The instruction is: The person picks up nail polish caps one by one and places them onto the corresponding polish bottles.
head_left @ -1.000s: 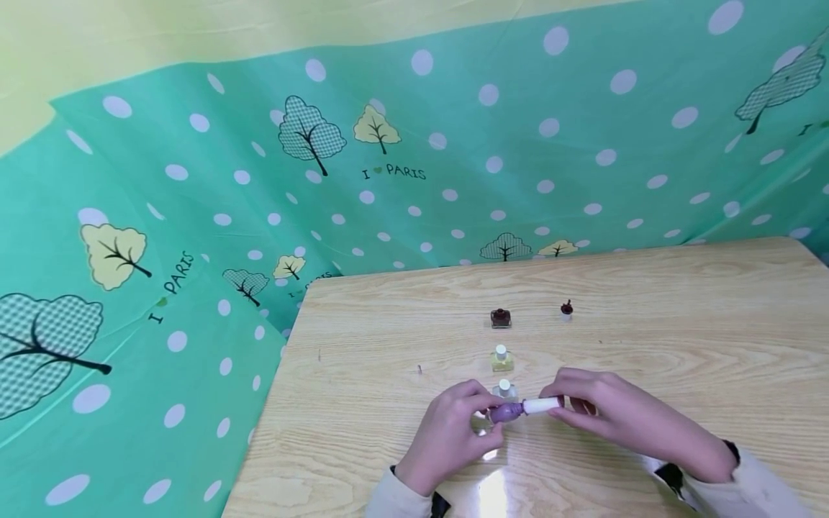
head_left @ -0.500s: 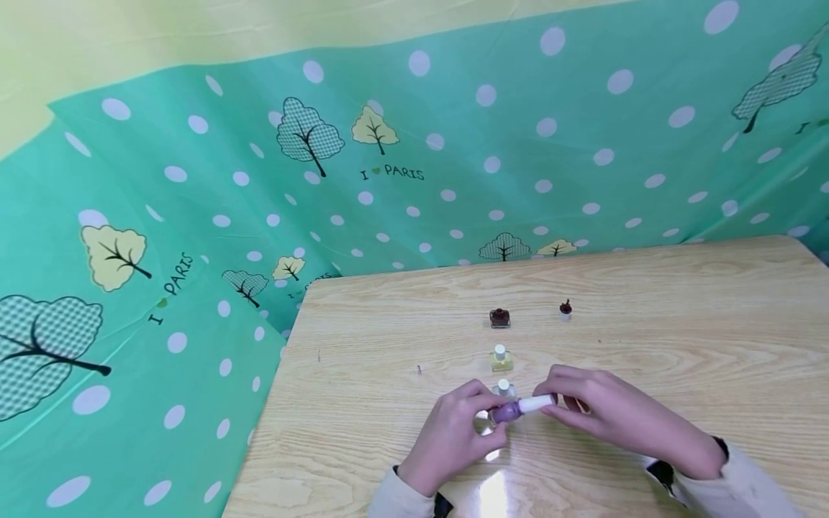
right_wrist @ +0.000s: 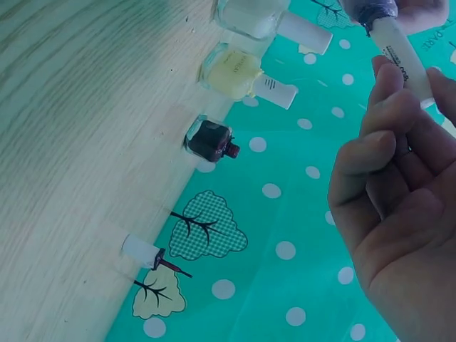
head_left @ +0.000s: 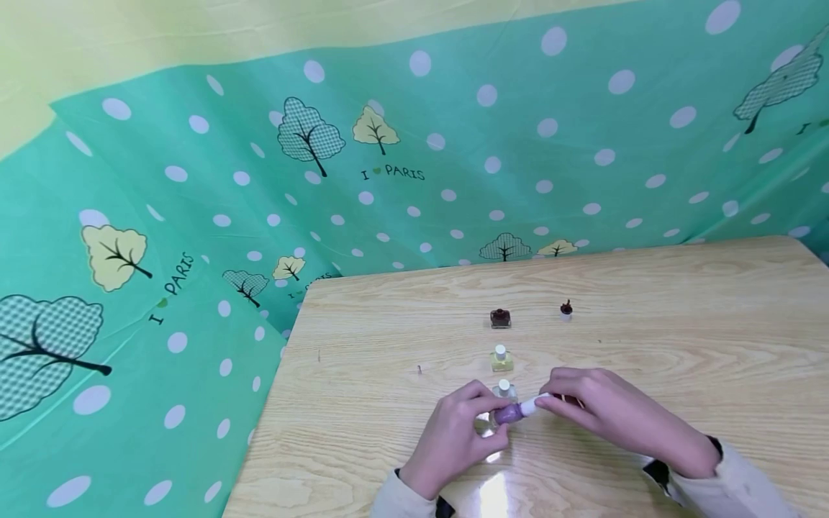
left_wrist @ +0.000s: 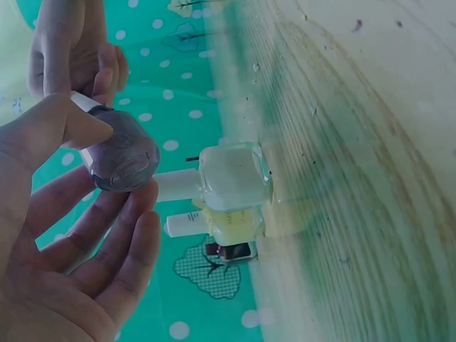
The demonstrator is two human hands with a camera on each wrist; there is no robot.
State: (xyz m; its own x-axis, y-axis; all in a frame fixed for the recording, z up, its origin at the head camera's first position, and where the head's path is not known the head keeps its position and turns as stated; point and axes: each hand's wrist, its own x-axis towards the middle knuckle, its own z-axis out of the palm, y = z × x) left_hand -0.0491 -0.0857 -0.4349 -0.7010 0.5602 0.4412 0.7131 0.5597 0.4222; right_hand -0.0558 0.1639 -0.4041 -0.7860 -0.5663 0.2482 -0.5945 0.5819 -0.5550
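My left hand (head_left: 453, 439) holds a purple nail polish bottle (head_left: 508, 414) between thumb and fingers, tilted on its side above the near part of the table. With thumb and fingertips, my right hand (head_left: 602, 410) pinches the long white cap (right_wrist: 402, 60) at its outer end. The cap sits in line with the bottle's neck, right against it in the right wrist view. Just behind the bottle stands a clear nail polish bottle (left_wrist: 235, 177) with a white cap, partly hidden by the left hand in the head view.
Beyond it stand a capped yellow nail polish bottle (head_left: 501, 361) and an uncapped dark red one (head_left: 500, 319). A white cap (right_wrist: 140, 251) stands at the back right, its dark red brush pointing up. A polka-dot curtain (head_left: 414, 158) hangs behind the wooden table (head_left: 363, 324).
My right hand has shifted slightly left, its fingers now covering more of the white cap. The cap's outer end has tilted upward; my left hand stays nearly still.
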